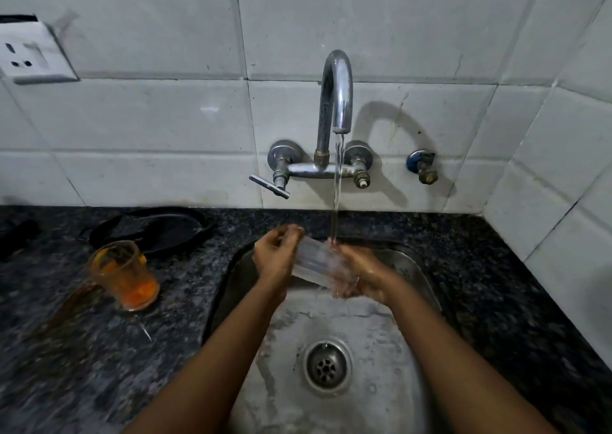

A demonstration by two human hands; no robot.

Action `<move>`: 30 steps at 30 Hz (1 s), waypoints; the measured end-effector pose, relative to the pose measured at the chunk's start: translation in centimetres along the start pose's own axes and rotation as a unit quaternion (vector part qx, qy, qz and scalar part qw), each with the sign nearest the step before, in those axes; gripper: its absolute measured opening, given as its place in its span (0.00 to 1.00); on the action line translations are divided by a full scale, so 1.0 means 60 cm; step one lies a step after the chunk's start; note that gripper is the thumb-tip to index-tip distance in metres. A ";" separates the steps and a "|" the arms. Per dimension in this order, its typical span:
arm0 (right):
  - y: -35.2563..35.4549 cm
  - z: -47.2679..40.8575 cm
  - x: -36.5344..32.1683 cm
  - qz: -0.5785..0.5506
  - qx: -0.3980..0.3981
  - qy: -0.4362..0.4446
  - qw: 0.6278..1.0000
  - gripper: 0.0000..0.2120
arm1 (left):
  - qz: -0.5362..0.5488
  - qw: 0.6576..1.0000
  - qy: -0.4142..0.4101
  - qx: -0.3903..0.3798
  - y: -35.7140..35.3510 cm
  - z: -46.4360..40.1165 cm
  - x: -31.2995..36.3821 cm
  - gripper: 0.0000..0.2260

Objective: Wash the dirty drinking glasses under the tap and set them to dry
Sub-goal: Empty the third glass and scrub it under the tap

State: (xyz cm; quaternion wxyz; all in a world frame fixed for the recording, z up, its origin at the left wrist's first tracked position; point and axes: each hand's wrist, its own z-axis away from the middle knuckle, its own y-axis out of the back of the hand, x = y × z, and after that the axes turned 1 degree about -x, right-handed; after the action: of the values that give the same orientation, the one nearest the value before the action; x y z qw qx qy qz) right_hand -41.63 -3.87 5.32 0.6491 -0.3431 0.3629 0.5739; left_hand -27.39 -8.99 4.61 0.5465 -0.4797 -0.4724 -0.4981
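A clear drinking glass [316,261] lies tilted on its side between both hands over the steel sink [410,268]. My left hand [276,254] grips its left end and my right hand [362,276] cups its right end. Water runs from the chrome tap [336,95] and strikes the glass near my right fingers. A second glass [124,273], stained orange with residue at its bottom, stands upright on the dark granite counter [99,350] to the left of the sink.
A black flat pan [155,230] lies on the counter behind the orange glass. The drain [327,365] sits in the sink's middle. The tap lever [269,185] points left. A wall socket [31,52] is upper left, a small valve [424,167] right of the tap.
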 end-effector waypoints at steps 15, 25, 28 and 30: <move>-0.041 0.057 0.001 0.438 0.280 0.154 0.840 0.30 | -0.207 0.967 -0.150 -0.018 -0.092 0.047 0.045 0.17; -0.030 0.067 0.033 0.540 0.300 0.218 0.756 0.43 | -0.160 0.974 -0.093 -0.134 -0.081 0.039 0.077 0.17; -0.008 0.074 0.021 0.220 0.091 0.183 0.954 0.38 | -0.099 0.973 -0.140 -0.158 -0.067 0.024 0.078 0.20; 0.007 0.079 0.024 0.009 -0.025 0.126 0.992 0.34 | -0.022 0.972 -0.121 -0.200 -0.054 0.017 0.083 0.23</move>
State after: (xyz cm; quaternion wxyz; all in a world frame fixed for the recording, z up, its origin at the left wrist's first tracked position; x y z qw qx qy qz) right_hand -41.58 0.99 6.42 0.5839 -0.4255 0.4308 0.5407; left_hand -30.39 -8.56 9.84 0.3672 -0.6254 -0.4362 -0.5327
